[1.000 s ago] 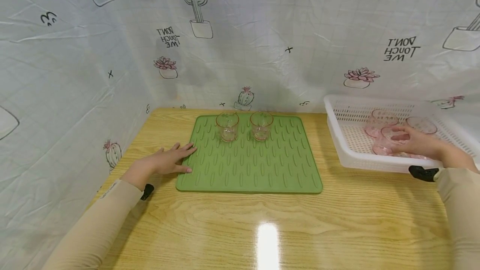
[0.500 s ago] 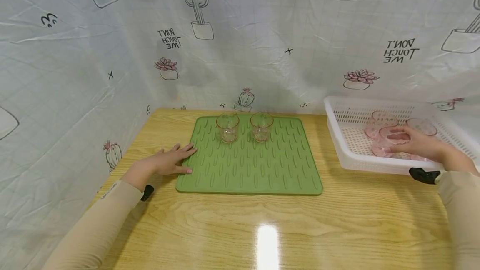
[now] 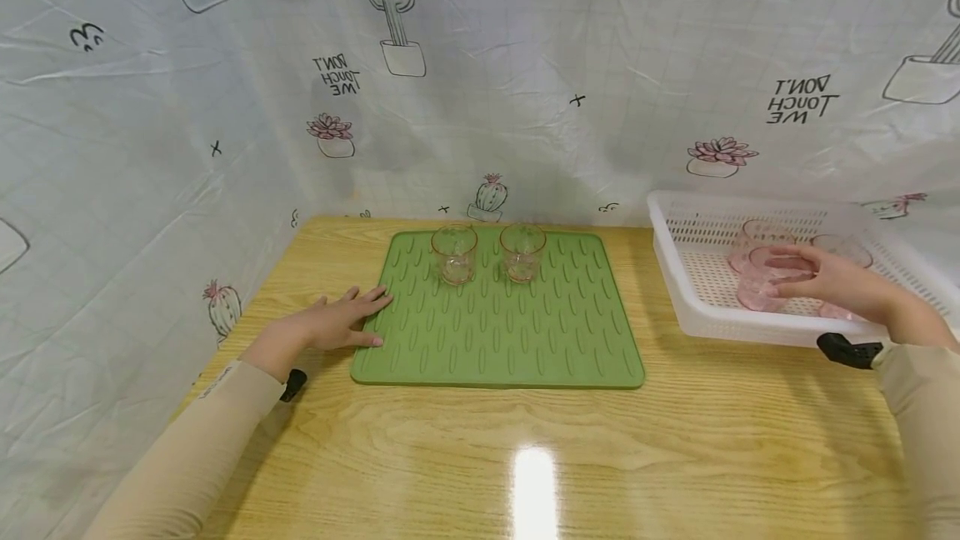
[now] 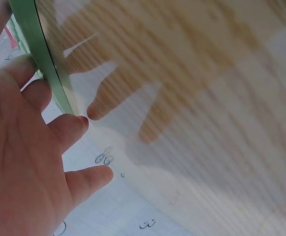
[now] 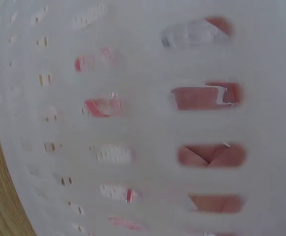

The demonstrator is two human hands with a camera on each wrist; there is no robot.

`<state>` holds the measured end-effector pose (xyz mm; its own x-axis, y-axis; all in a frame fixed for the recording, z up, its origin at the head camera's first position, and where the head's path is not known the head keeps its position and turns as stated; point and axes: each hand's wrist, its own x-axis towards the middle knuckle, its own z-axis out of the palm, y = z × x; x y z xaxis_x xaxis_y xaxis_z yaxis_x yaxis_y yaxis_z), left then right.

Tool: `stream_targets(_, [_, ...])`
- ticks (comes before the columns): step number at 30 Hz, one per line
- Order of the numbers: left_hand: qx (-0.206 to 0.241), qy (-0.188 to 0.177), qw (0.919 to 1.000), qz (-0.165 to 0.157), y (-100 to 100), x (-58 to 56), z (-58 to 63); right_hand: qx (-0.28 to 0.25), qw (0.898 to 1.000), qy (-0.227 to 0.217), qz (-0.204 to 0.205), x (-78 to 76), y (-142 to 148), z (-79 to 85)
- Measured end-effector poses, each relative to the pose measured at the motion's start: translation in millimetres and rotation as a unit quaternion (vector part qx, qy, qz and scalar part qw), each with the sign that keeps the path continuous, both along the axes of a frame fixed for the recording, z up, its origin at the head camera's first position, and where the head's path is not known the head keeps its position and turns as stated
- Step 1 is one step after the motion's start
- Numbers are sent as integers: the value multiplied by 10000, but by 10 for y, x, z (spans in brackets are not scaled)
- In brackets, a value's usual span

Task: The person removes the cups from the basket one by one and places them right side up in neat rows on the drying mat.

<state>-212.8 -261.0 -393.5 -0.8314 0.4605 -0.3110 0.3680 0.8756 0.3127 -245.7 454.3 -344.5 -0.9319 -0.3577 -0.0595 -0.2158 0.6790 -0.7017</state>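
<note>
In the head view my right hand (image 3: 840,283) reaches into a white basket (image 3: 681,294) and grips a pink-tinted drinking glass (image 3: 756,283) by its right side. Through the slots of the basket wall, the right wrist view shows parts of that hand's fingers (image 5: 197,99). My left hand (image 3: 330,325) lies with spread fingers on the left edge of a green ridged mat (image 3: 502,344); the left wrist view shows its palm (image 4: 27,162) beside the mat's edge. Toward the back of the mat two clear glasses with pink rims stand upright, a left glass (image 3: 454,258) and a right glass (image 3: 522,257).
More glasses are in the basket: a rear glass (image 3: 765,232) close behind the gripped one and a right-hand glass (image 3: 843,248) partly hidden by my hand. A printed plastic sheet (image 3: 480,65) hangs behind the wooden table (image 3: 420,457) and along its left side.
My right hand and the gripped glass have shifted slightly left and up within the basket. The left hand stays in place on the mat's edge.
</note>
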Motion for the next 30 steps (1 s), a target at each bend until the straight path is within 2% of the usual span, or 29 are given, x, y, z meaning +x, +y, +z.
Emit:
stream_targets(9, [-2,1,10000,-12,-9,-6,3,-237,9997,-34,-31,38,-64,26])
stream_targets(17, [11,9,10000,-19,-14,-5,8,-418,9990,139,-38,68,-148,29])
stream_targets(30, [41,-21,10000,-10,-14,-13,13,-1110,9926,487,-35,62,-363,65])
